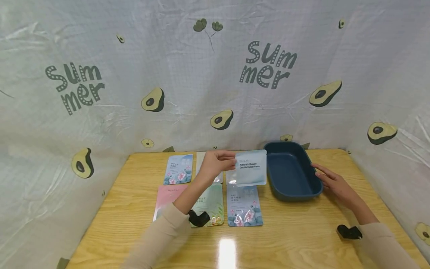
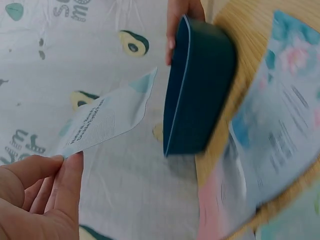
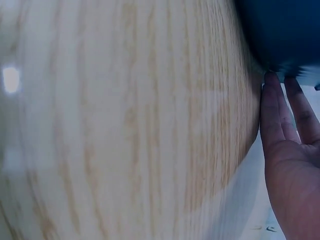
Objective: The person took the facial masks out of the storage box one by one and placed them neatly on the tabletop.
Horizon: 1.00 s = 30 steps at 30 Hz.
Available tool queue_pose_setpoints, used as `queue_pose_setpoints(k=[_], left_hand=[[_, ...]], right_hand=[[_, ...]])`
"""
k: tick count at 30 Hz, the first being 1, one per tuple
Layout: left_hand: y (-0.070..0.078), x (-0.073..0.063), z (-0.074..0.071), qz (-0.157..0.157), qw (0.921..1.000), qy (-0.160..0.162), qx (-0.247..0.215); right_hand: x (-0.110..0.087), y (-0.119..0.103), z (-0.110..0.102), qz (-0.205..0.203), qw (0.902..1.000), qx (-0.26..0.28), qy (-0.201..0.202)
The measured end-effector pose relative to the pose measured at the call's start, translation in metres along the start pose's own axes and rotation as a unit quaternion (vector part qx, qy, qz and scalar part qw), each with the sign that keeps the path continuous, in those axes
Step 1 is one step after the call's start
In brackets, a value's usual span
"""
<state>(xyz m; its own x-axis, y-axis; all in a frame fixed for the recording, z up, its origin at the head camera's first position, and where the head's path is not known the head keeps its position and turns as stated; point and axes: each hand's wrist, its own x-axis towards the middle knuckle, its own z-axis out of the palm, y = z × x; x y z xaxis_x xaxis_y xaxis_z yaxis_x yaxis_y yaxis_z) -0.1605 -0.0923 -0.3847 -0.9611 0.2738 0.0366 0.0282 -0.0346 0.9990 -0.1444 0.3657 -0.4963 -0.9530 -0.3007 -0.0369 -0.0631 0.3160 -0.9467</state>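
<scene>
My left hand [image 1: 215,164] pinches a small pale packet [image 1: 252,168] by its left edge. The packet's label reads "Natural - Beauty Double Eyelid Paste". It is held up above several flat packets, just left of a dark blue plastic bin [image 1: 291,173]. In the left wrist view, thumb and fingers grip one end of the packet [image 2: 107,117], and its far end points toward the bin [image 2: 210,85]. My right hand [image 1: 337,186] touches the bin's right side. Its fingers [image 3: 272,110] look nearly straight against the wall in the right wrist view.
On the wooden table [image 1: 285,239] lie a blue floral packet [image 1: 178,169], a pink packet [image 1: 168,198], a green packet [image 1: 213,203] and another blue floral packet [image 1: 244,205]. Partly covered pale packets [image 1: 231,177] lie behind my left hand. A printed curtain [image 1: 188,93] hangs behind the table.
</scene>
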Motion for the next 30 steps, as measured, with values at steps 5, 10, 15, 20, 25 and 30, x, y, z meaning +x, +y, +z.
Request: queue_pose_setpoints(k=[5,10,15,20,25,30], left_hand=[[0.003,-0.018,-0.039,-0.026,0.9991,0.029,0.017],[0.005,-0.036,-0.07,-0.043,0.9974,0.044,0.038],[0.008,-0.055,-0.094,-0.051,0.995,0.046,0.073],[0.009,-0.074,-0.114,-0.072,0.9916,0.046,0.097],[0.007,-0.097,-0.133,-0.103,0.9872,0.052,0.11],[0.008,-0.118,-0.148,-0.138,0.9832,0.049,0.109]], right_hand=[[-0.001,0.001,0.001,0.0,1.0,0.003,-0.001],[0.0,0.0,0.004,0.001,1.0,0.001,-0.003],[-0.001,0.001,0.003,0.009,0.9999,0.01,-0.003],[-0.001,0.001,0.002,0.004,0.9999,0.006,-0.007],[-0.002,0.0,0.002,0.001,1.0,0.003,-0.006],[-0.002,-0.002,0.002,0.006,1.0,0.002,-0.003]])
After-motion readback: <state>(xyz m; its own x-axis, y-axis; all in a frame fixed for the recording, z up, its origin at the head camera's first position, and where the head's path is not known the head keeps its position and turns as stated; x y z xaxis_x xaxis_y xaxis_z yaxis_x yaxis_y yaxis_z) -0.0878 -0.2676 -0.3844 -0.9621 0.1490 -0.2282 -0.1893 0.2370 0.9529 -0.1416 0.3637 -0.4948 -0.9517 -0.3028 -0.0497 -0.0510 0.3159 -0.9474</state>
